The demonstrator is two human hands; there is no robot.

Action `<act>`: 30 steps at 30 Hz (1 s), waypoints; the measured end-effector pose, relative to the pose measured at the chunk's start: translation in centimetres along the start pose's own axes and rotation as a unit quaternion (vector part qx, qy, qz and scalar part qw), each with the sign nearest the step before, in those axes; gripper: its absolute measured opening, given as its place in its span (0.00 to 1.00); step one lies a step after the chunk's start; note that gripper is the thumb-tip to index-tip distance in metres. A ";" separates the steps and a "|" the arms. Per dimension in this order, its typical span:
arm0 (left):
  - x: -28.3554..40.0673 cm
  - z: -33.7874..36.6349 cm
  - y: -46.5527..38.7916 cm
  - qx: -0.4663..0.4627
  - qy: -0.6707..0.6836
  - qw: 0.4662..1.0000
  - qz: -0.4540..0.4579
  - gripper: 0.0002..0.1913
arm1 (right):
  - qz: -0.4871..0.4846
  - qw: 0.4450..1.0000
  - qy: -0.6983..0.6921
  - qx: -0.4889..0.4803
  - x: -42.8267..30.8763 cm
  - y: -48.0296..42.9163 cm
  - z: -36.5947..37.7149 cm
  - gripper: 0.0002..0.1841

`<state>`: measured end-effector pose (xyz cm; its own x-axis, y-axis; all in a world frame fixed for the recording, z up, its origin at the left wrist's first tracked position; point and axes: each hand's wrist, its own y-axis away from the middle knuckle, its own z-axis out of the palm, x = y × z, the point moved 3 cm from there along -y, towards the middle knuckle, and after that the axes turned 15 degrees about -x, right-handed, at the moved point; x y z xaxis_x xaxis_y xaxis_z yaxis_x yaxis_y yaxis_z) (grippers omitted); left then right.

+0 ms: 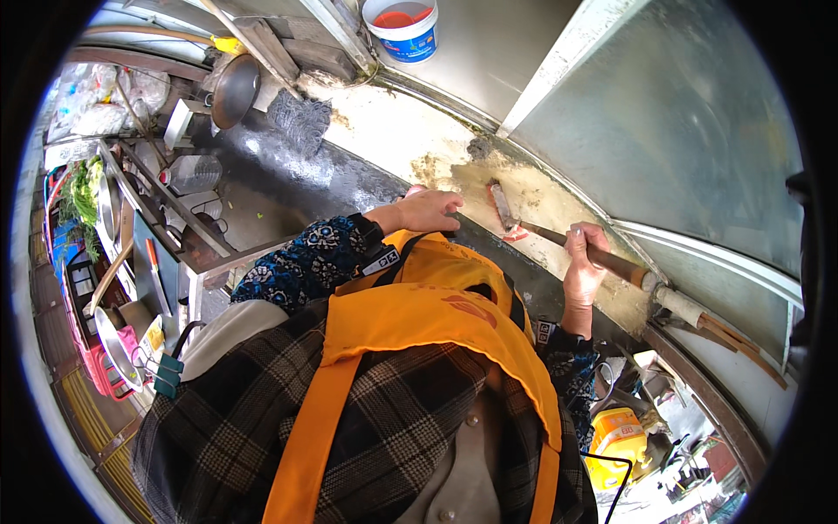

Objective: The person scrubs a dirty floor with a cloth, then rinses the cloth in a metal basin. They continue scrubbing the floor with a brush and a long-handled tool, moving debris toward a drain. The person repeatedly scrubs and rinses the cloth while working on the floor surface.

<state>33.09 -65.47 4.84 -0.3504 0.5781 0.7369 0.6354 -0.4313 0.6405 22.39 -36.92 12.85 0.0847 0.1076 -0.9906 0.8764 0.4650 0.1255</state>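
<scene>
My right hand (pixel 584 262) is closed around the wooden handle of a tool (pixel 615 265). Its narrow crosswise head rests on the pale, stained ledge (pixel 393 141) ahead of me; whether it is a hoe or a scraper I cannot tell. Reddish material shows at the head's ends. My left hand (pixel 425 209) is just above my orange apron (pixel 419 314), at the ledge's near dark edge, fingers bent and apart, with nothing visible in it. A dark stone-like lump (pixel 479 148) lies on the ledge beyond the tool head.
A white-and-blue bucket (pixel 409 46) stands behind the ledge. Grey mop strands (pixel 301 121) and a wok (pixel 236 92) are at upper left. A metal-framed rack (pixel 229 262) and a knife (pixel 157 278) are at left. Glass panels (pixel 668 131) border the right; a yellow jug (pixel 617 445) is below.
</scene>
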 end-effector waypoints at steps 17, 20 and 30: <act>-18.8 -11.8 1.9 0.282 0.488 0.826 0.022 0.07 | 0.174 0.883 0.048 -0.433 5.8 -13.0 27.8 0.26; -23.8 -13.2 2.7 0.310 0.567 0.762 0.046 0.05 | 0.180 0.886 0.153 -0.400 10.4 -12.1 25.4 0.22; -27.3 -7.8 -9.1 0.387 0.589 0.699 0.124 0.04 | 0.345 0.848 0.137 -0.379 28.8 -9.8 18.8 0.20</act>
<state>31.53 -82.76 -19.43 -0.1977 -0.6156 0.7629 0.7993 0.3493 0.4890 25.19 -54.88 -17.91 0.2482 0.7357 -0.6302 0.0982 0.6281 0.7719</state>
